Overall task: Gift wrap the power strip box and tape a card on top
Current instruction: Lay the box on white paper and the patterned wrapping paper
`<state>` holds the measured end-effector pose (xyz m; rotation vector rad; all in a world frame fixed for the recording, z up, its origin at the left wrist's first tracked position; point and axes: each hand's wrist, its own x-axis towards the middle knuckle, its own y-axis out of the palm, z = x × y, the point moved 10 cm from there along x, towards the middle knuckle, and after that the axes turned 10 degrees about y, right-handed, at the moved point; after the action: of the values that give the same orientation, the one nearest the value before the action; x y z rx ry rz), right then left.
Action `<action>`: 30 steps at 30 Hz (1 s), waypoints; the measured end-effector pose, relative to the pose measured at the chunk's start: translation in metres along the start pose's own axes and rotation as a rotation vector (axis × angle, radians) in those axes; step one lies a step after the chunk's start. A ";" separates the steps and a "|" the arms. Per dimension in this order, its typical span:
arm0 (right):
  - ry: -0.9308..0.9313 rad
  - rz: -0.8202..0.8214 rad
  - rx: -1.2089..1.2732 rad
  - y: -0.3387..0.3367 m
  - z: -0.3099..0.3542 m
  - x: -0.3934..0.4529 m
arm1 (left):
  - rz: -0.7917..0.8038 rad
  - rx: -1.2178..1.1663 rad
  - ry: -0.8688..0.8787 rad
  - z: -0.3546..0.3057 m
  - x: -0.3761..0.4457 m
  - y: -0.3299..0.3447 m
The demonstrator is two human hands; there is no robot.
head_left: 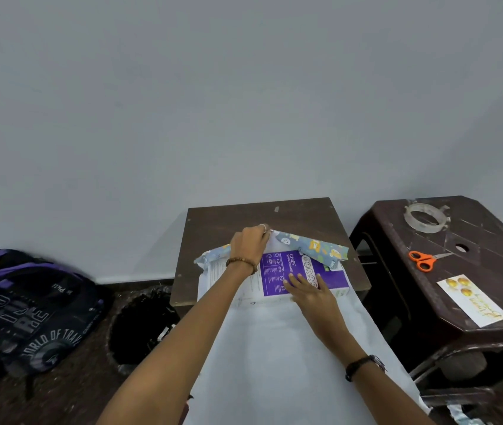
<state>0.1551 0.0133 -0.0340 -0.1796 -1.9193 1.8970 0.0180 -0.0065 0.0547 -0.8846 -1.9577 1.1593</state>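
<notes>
The purple and white power strip box (274, 273) lies flat on a sheet of wrapping paper (290, 357), whose white underside faces up and hangs toward me. My left hand (248, 245) pinches the far edge of the paper, whose blue patterned side (313, 246) curls up over the box's far side. My right hand (311, 294) presses flat on the box's near right part with straight fingers. The card (472, 300) with gold ornaments lies on the stool at the right.
The box rests on a small dark wooden table (274, 214) against a grey wall. A brown plastic stool (458, 256) on the right carries a tape roll (425, 217) and orange scissors (425, 260). A backpack (26, 305) and a black bin (142, 326) sit on the floor at left.
</notes>
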 end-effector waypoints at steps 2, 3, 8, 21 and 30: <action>0.031 -0.043 0.017 -0.007 0.000 0.011 | 0.020 0.009 0.002 -0.002 0.003 0.001; 0.047 -0.053 0.027 -0.011 0.000 0.019 | 0.038 0.017 0.004 -0.003 0.005 0.003; 0.085 -0.067 0.053 -0.013 -0.003 0.043 | 0.090 -0.022 0.015 0.003 0.005 0.014; 0.109 -0.148 0.079 -0.016 -0.006 0.043 | 0.269 0.285 0.191 0.010 -0.004 0.049; 0.154 -0.153 0.147 -0.015 -0.010 0.040 | 0.212 0.445 0.294 -0.012 0.008 0.038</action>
<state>0.1263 0.0375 -0.0116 -0.1260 -1.6383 1.8560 0.0311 0.0190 0.0265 -0.9690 -1.3231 1.4230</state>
